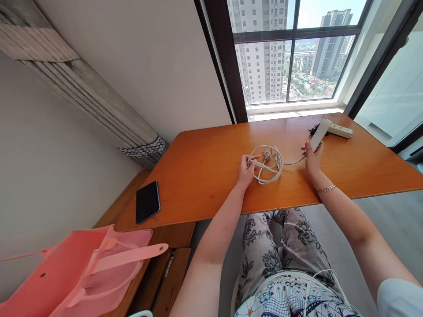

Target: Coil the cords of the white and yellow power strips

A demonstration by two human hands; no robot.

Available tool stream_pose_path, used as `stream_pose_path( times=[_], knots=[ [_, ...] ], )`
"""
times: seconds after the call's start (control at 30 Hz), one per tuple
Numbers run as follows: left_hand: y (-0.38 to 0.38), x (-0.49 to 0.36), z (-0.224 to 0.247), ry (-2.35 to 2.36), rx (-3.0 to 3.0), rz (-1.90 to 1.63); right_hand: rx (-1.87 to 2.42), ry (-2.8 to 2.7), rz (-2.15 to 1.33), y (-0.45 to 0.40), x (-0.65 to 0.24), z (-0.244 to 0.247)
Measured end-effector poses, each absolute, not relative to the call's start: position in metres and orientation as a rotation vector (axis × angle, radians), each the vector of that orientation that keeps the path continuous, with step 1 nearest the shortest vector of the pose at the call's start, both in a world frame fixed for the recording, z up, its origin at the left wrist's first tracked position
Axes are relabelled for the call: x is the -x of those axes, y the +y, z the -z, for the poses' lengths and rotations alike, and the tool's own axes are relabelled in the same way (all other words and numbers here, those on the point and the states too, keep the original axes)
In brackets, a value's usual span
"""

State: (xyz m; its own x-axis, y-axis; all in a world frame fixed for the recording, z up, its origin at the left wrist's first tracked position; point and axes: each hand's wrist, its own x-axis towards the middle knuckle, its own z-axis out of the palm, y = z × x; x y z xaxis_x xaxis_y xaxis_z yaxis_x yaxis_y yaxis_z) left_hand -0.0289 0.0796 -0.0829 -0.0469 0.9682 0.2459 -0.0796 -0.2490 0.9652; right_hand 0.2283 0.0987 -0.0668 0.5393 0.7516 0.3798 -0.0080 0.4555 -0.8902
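A white cable (280, 166) lies in a loose coil over the wooden desk, its plug (266, 155) showing inside the loops. My left hand (246, 171) pinches the left side of this coil. In my right hand (313, 160) is a white power strip (320, 134), tilted up and away from me, with fingers wrapped round its near end. The cable runs from the coil to that end. Just behind, a second, cream power strip (340, 130) rests on the desk, partly hidden by the held one, with a bunched black cord (313, 129) nearby.
The wooden desk (205, 171) reaches to the window (292, 57). A dark phone (147, 202) lies at its left end. Below left, a pink bag (99, 268) sits by a brown drawer unit (172, 281). A grey curtain (99, 105) hangs at the left wall.
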Motion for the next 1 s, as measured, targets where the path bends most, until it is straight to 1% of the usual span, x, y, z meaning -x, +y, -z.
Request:
stream_pose_path(
  times=[0.3, 0.6, 0.83, 1.0],
  knots=[
    [0.078, 0.033, 0.068, 1.056, -0.865, -1.629, 0.95, -0.55, -0.621, 0.104, -0.24, 0.059],
    [0.08, 0.037, 0.06, 1.108, -0.531, -1.666, 0.842, -0.223, -0.721, 0.101, -0.25, 0.046],
    [0.088, 0.051, 0.061, 1.105, -0.297, -1.774, 0.797, -0.188, -0.788, 0.095, -0.264, 0.039],
    [0.093, 0.068, 0.061, 1.09, -0.274, -1.792, 0.774, -0.167, -0.78, 0.084, -0.285, 0.031]
  ],
)
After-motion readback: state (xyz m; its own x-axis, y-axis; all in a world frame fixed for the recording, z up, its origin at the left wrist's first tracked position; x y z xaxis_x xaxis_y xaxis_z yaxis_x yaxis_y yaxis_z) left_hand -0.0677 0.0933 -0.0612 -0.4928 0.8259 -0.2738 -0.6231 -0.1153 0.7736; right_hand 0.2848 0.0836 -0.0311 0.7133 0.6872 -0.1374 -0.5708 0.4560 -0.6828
